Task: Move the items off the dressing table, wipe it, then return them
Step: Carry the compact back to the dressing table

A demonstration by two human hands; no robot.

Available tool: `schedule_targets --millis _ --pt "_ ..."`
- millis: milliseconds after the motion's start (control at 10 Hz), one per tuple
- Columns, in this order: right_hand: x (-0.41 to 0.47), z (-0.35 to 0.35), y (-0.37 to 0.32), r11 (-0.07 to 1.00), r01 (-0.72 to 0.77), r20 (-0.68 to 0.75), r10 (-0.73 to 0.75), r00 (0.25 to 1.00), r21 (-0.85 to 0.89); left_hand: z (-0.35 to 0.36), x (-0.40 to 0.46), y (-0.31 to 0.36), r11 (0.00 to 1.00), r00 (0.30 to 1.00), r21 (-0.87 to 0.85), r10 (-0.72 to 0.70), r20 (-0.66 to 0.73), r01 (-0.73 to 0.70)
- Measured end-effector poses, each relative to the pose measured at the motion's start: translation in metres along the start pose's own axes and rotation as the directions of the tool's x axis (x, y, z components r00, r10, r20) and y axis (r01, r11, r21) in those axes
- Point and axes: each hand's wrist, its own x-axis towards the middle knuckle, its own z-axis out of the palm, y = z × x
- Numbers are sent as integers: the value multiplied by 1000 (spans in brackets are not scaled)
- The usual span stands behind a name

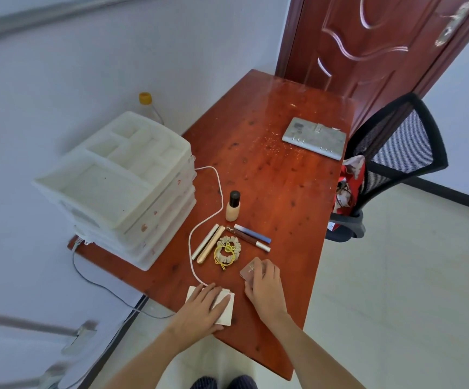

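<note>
Two hands are down on the near end of the desk: the left hand lies flat, fingers straight, on a pale cloth or card, and the right hand curls over a small brown compact. Judging by the bottle, pens, gold tube and hair ties lying just beyond, either clearing or returning is underway; I cannot tell which. Next comes lifting or releasing the compact. Specks litter the far end near a grey notebook. The compact's far side is hidden.
</note>
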Motion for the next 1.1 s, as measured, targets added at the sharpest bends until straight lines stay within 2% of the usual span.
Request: schedule_targets --millis 100,200,300,600,800,1000,1100 --pt "-7 -6 3 1000 -13 -13 13 1000 8 1 6 1 999 999 -44 -34 -30 33" --pt "-12 -11 7 1000 11 -19 -11 1000 13 -5 10 2 990 996 -110 -90 -16 88" --pt "-10 -18 11 998 68 -7 -68 998 15 -15 15 7 983 988 -105 -155 -21 152" --pt "16 -43 34 931 358 -3 -359 933 68 -48 45 29 894 889 83 -420 -184 440" --pt "13 -57 1 777 608 -38 -611 790 164 -69 12 57 734 732 86 -649 -208 674" --pt "-31 -55 -103 575 740 -21 -784 620 349 -109 -96 91 421 445 147 -863 -239 895" --pt "-81 -49 -167 395 859 10 -910 415 326 -130 -173 128 219 258 158 -923 -286 963"
